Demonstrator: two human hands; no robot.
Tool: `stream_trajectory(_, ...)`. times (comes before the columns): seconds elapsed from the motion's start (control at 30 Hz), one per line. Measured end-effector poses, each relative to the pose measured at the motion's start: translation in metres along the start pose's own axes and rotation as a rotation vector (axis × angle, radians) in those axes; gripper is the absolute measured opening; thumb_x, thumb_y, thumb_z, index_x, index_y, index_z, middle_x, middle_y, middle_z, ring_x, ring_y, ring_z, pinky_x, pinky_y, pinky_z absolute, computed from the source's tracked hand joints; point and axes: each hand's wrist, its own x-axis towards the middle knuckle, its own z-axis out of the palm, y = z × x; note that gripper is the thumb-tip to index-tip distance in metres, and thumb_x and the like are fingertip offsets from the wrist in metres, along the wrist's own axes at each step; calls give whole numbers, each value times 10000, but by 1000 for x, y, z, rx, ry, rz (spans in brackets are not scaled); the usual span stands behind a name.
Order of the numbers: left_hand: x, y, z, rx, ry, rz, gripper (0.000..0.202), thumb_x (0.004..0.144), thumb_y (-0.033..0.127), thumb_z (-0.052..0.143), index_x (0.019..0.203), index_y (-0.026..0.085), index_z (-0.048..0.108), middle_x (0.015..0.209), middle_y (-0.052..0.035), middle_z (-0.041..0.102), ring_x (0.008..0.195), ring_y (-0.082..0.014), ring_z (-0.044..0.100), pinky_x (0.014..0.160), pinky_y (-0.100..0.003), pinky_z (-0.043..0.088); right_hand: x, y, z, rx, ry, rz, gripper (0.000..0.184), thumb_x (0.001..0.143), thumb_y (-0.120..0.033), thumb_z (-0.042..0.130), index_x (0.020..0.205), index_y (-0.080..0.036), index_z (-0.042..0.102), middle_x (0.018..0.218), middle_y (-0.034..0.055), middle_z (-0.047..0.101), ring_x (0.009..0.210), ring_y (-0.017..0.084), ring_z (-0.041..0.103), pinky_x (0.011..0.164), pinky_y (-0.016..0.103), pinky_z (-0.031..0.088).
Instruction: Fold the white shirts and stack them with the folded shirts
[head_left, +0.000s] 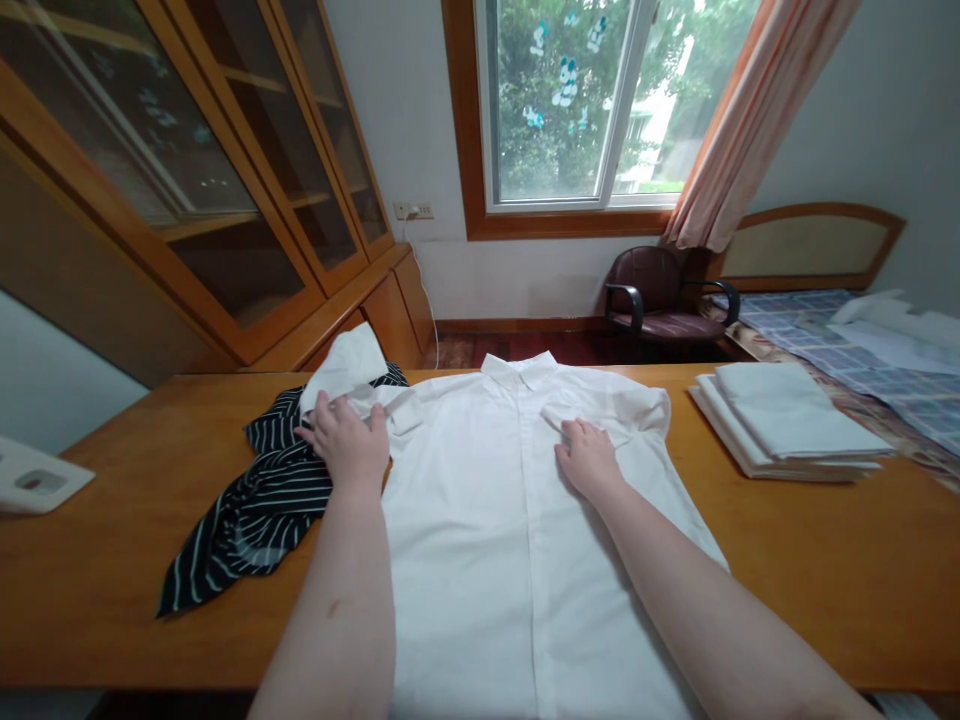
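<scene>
A white button-front shirt (465, 500) lies face up on the wooden table, collar at the far side and lower end towards me. My left hand (349, 435) is open, fingers spread, on the white sleeve at the shirt's left. That sleeve lies partly over a black-and-white striped garment (277, 500), which is crumpled. My right hand (590, 458) rests open on the right chest of the shirt, its fingertips against a fold of white cloth. The right sleeve is bunched near that shoulder.
Folded white cloths (795, 420) are stacked at the table's right. A white plastic object (41, 478) sits at the left edge. Beyond the table (810, 570) are a glass-door cabinet (300, 170), a maroon armchair (649, 290) and a bed (900, 360).
</scene>
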Motion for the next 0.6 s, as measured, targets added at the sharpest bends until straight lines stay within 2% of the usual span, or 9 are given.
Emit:
stream_trajectory(0.13, 2, -13, 15, 143, -261, -222, 576, 829, 473, 436, 1240, 74, 507, 1418, -239, 350, 1320, -441, 233, 1043, -643, 116, 1, 1, -1, -1, 14, -9, 385, 852, -244, 475, 1224, -157, 519, 1245, 131, 568, 1161, 259, 479, 1003, 421, 289)
stream_trajectory(0.2, 2, -15, 18, 173, -341, -269, 573, 800, 481, 470, 1220, 96, 536, 1401, -232, 380, 1297, -443, 271, 1037, -630, 155, 3, 2, -4, -3, 13, 16, 405, 853, -216, 468, 1247, -132, 506, 1193, 140, 604, 1119, 255, 519, 976, 399, 325)
stream_trajectory(0.27, 1, -9, 15, 191, -285, -249, 562, 797, 472, 478, 1214, 101, 545, 1406, -233, 368, 1289, -424, 290, 1037, -601, 192, 4, 4, -8, -5, -1, 46, 393, 861, -204, 453, 1241, -137, 527, 1114, 137, 648, 1027, 249, 581, 904, 369, 383)
stream_trajectory(0.37, -6, 11, 5, 168, -106, -144, 557, 814, 431, 478, 1256, 93, 511, 1451, -236, 288, 1315, -397, 255, 1050, -581, 188, 4, 6, -15, 24, -3, 66, 339, 881, -201, 416, 1162, -216, 605, 992, 89, 698, 868, 223, 641, 766, 317, 438)
stream_trajectory(0.43, -15, 27, 0, 72, -111, -41, 524, 820, 393, 486, 1262, 113, 512, 1455, -210, 302, 1324, -382, 256, 1056, -567, 198, 2, 6, -19, 89, 51, 63, 336, 891, -207, 404, 1144, -251, 621, 988, 59, 707, 853, 208, 650, 730, 295, 453)
stream_trajectory(0.47, -21, 35, 0, -16, -188, 28, 493, 822, 375, 487, 1250, 131, 526, 1426, -190, 363, 1310, -363, 298, 1055, -543, 229, 0, 5, -20, 134, 91, 47, 338, 894, -210, 405, 1150, -258, 619, 1009, 50, 705, 868, 204, 650, 730, 290, 462)
stream_trajectory(0.53, -35, 48, 4, -259, -453, 119, 439, 820, 353, 496, 1210, 160, 558, 1292, -153, 522, 1201, -306, 460, 1016, -463, 338, -5, 1, -20, 239, 163, -40, 333, 891, -207, 418, 1148, -259, 622, 1052, 39, 697, 908, 196, 647, 756, 289, 480)
stream_trajectory(0.6, -50, 58, 13, -531, -756, 78, 448, 811, 377, 519, 1212, 181, 553, 1186, -122, 599, 1016, -246, 591, 917, -392, 440, -9, -3, -18, 353, 193, -197, 320, 881, -192, 437, 1124, -250, 637, 1056, 38, 697, 925, 184, 647, 789, 286, 489)
